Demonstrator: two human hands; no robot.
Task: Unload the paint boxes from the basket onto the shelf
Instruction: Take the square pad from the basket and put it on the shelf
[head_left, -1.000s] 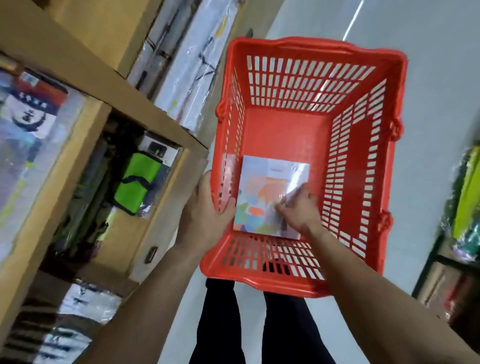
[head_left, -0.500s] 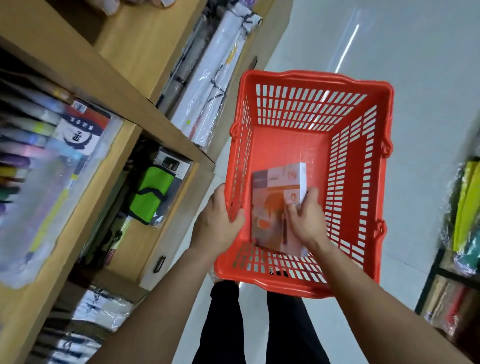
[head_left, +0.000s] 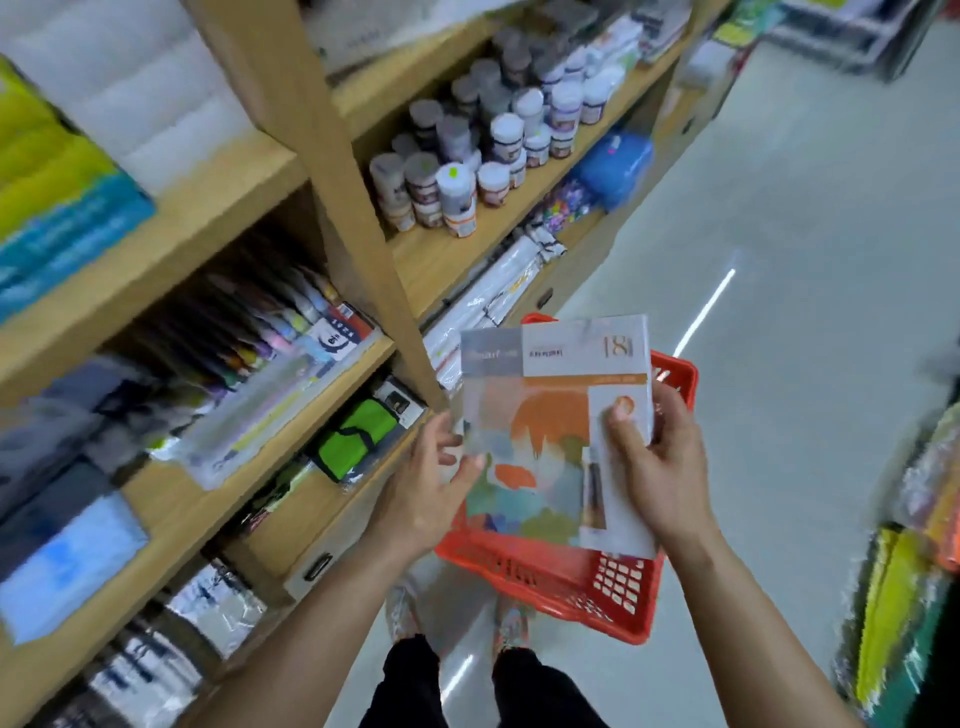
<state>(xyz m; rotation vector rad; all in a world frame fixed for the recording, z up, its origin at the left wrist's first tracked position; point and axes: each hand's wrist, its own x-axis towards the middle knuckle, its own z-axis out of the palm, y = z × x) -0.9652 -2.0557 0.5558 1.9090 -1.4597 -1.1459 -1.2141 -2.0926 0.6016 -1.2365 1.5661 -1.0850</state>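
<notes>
A flat paint box (head_left: 540, 426) with orange, teal and grey patches and an "18" on its top band is held up above the red plastic basket (head_left: 550, 577). My right hand (head_left: 660, 467) grips its right side, thumb on the front. My left hand (head_left: 426, 488) holds the lower left edge between thumb and fingers. The box hides most of the basket's inside. The wooden shelf unit (head_left: 441, 260) stands to the left of the box, close to my left hand.
Paint jars (head_left: 457, 192) crowd the upper board. Lower boards hold marker packs (head_left: 291, 338), a green pouch (head_left: 358, 436) and wrapped rolls (head_left: 498, 291). A grey aisle floor (head_left: 779, 260) runs ahead. Another rack with yellow goods (head_left: 893, 613) stands at the right.
The box has come up out of the basket to chest height. My left hand has left the basket rim and taken the box's left edge. The view has swung up toward the shelves.
</notes>
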